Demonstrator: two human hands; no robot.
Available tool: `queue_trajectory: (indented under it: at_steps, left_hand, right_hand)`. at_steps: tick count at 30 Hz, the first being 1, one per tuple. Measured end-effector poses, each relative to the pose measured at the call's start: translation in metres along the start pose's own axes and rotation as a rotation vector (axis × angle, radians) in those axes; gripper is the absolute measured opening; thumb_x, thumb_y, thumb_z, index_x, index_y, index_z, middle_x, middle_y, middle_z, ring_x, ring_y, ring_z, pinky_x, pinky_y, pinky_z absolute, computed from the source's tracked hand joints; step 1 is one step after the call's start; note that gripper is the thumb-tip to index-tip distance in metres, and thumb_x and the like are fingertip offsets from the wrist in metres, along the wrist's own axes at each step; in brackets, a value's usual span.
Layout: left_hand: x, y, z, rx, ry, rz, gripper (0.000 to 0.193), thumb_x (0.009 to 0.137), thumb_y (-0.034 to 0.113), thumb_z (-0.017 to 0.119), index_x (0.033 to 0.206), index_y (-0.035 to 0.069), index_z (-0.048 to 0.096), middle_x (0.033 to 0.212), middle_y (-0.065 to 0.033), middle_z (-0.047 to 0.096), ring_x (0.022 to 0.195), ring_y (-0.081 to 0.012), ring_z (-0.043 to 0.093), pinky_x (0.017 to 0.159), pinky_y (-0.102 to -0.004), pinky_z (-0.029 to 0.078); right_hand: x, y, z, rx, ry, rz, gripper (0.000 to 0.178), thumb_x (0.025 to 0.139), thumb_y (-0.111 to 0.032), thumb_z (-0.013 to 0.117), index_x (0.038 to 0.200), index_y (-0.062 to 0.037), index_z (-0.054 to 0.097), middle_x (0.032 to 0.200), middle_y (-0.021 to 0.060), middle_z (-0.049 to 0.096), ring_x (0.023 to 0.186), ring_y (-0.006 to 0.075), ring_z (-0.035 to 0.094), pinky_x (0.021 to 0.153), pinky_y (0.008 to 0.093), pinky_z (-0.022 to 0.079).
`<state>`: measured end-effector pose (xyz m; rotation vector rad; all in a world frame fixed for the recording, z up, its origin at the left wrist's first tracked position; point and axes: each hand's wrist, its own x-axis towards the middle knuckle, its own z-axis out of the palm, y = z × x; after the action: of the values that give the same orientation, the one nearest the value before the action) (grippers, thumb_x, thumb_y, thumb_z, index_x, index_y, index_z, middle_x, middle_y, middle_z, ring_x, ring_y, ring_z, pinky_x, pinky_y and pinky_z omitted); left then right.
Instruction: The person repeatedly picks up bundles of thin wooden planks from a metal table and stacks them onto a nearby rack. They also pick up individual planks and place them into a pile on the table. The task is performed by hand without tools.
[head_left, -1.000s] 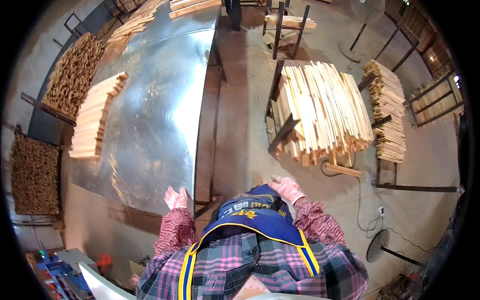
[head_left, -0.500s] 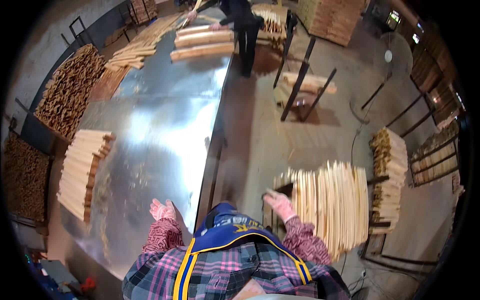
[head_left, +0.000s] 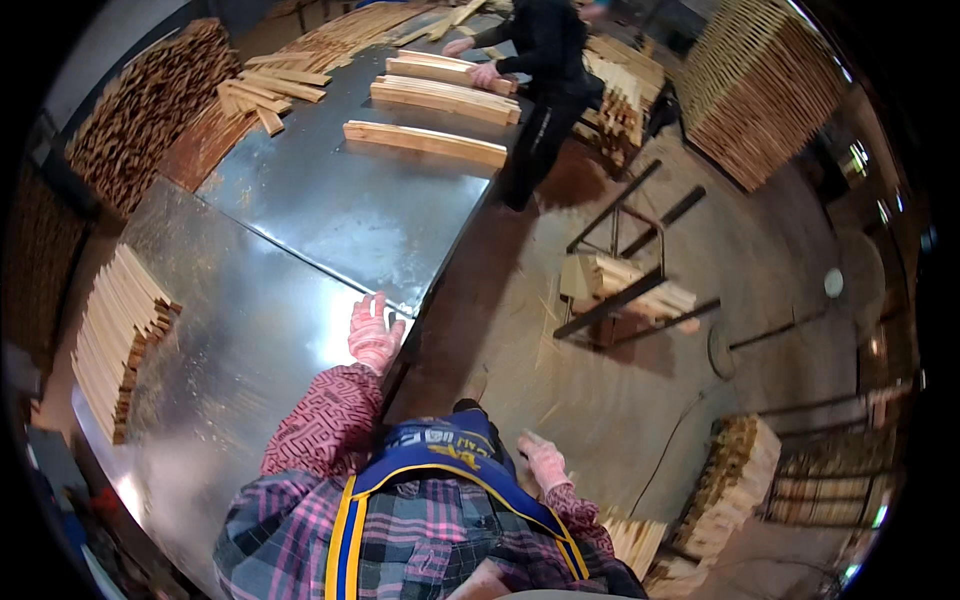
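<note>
My left hand [head_left: 373, 335], in a pink-and-white glove, is over the right edge of the metal-topped table [head_left: 235, 300], close to the seam between its sheets. Its fingers are stretched out and it holds nothing. Beside my blue apron [head_left: 450, 445], my right hand [head_left: 543, 460], gloved alike, hangs to the right of the table with its fingers loosely extended and nothing visible in them. Behind that hand, a stack of pale wood strips [head_left: 637, 540] shows partly past my sleeve. A row of wood strips [head_left: 115, 335] lies at the table's left side.
At the table's far end a co-worker [head_left: 545, 90] in dark clothes has gloved hands on bundled strips [head_left: 450, 100]; another row of strips [head_left: 425, 143] lies nearer. A metal frame rack [head_left: 640, 280] holding wood stands on the floor to the right. Large wood stacks [head_left: 760, 95] rise behind.
My view has shifted forward and turned. My left hand has moved forward to the table's right edge. The right hand has come away from the strip stack. The co-worker's hands have moved over the bundles.
</note>
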<state>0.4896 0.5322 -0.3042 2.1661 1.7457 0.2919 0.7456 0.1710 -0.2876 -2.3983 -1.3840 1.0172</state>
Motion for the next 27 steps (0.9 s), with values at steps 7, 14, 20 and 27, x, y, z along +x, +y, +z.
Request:
queue_trajectory:
  at_steps: [7,14,20,27]
  left_hand:
    - [-0.008,-0.038,-0.027,0.190,-0.130,-0.316,0.080,0.085,0.052,0.060,0.148,0.006,0.040,0.153,-0.0249,0.036,0.143,-0.0460,0.029,0.120,-0.0496,0.021]
    - [0.006,0.011,0.011,0.018,0.087,-0.499,0.067,0.087,0.044,0.059,0.138,0.002,0.048,0.141,-0.0245,0.045,0.134,-0.0435,0.036,0.116,-0.0496,0.028]
    - [0.095,0.110,0.059,-0.304,0.205,-0.550,0.086,0.086,0.049,0.066,0.150,-0.001,0.036,0.146,-0.0336,0.042,0.137,-0.0462,0.036,0.118,-0.0491,0.026]
    - [0.217,0.229,0.034,-0.938,0.421,-0.970,0.119,0.075,0.046,0.083,0.154,-0.009,0.013,0.150,-0.0321,0.037,0.138,-0.0411,0.041,0.116,-0.0398,0.032]
  right_hand:
    - [0.163,-0.027,-0.130,0.330,0.158,0.167,0.058,0.093,-0.052,0.060,0.141,-0.0190,0.058,0.132,0.0136,0.065,0.123,0.0320,0.061,0.103,0.0378,0.045]
    - [0.254,-0.069,-0.173,0.170,-0.141,-0.135,0.064,0.094,-0.052,0.060,0.145,-0.0155,0.052,0.137,0.0164,0.060,0.130,0.0329,0.054,0.107,0.0380,0.042]
    - [0.275,-0.014,-0.210,0.126,-0.213,0.084,0.061,0.093,-0.053,0.061,0.143,-0.0185,0.055,0.134,0.0168,0.063,0.126,0.0326,0.058,0.105,0.0374,0.043]
    - [0.354,-0.042,-0.304,0.109,-0.259,-0.038,0.055,0.097,-0.038,0.063,0.144,-0.0104,0.054,0.135,0.0151,0.064,0.120,0.0221,0.062,0.099,0.0313,0.048]
